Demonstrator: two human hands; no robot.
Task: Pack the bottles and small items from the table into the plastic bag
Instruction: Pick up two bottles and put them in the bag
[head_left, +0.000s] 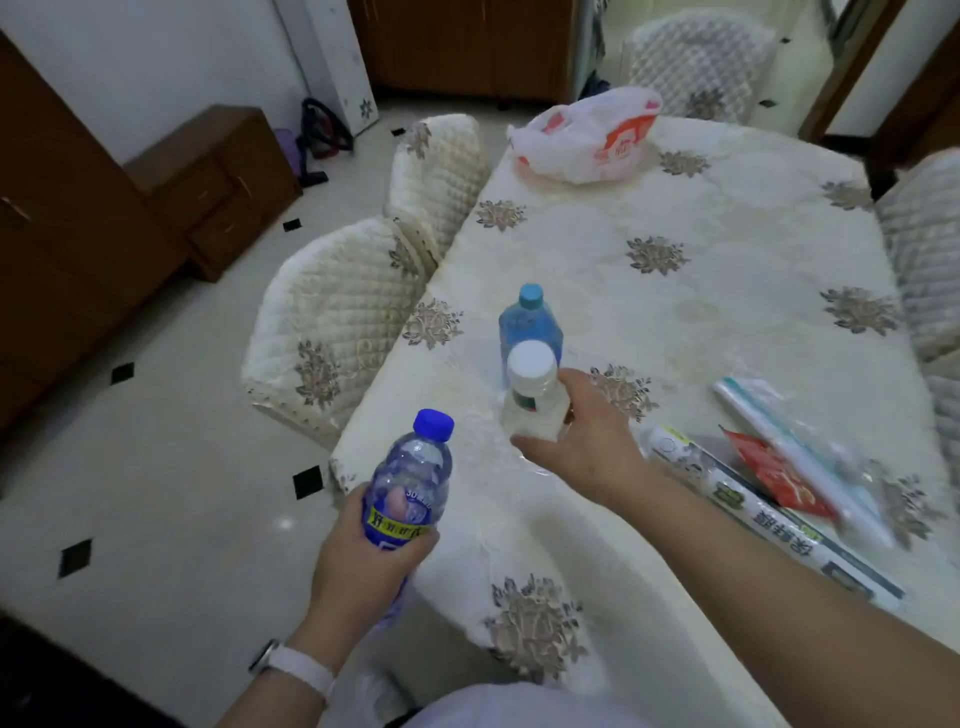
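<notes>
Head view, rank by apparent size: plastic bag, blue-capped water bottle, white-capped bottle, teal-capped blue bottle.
1. plastic bag, largest even though it is farthest.
2. blue-capped water bottle, nearest the camera, which flatters it.
3. white-capped bottle and teal-capped blue bottle: look alike; the blue one is partly hidden, so unranked.

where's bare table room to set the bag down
Widest bare cloth: between the white-and-orange plastic bag and the blue-capped bottle of blue liquid. Also the near corner below the right hand. Crowded: the long cling-film box, red sachet and white tube at right.
</notes>
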